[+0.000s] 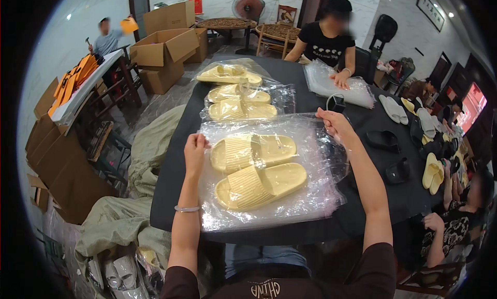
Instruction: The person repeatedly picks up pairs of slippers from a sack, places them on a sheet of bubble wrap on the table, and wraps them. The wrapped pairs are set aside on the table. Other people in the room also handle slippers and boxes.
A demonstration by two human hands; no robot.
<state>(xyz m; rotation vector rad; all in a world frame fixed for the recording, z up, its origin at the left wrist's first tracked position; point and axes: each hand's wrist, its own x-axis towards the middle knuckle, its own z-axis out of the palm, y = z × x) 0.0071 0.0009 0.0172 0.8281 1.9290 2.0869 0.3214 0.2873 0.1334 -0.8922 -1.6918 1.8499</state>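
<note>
A pair of pale yellow slippers (259, 186) lies inside a clear plastic bag (317, 144), on top of a stack of flat clear bags (217, 222) at the near side of the black table. At the bag's left edge, the fingers of my left hand (195, 150) are closed on the plastic. My right hand (335, 124) pinches the bag's far right corner, its arm stretched forward. Just beyond, more bagged yellow slippers (242, 110) lie in a row reaching toward the far edge.
Across the black table (178, 188), a co-worker's hand (340, 79) rests on another bag stack (322, 80). Loose black slippers (383, 140) and white slippers (393, 109) lie to the right. Left of the table are green sacks (111, 216) and cardboard boxes (164, 48). Other people sit at right.
</note>
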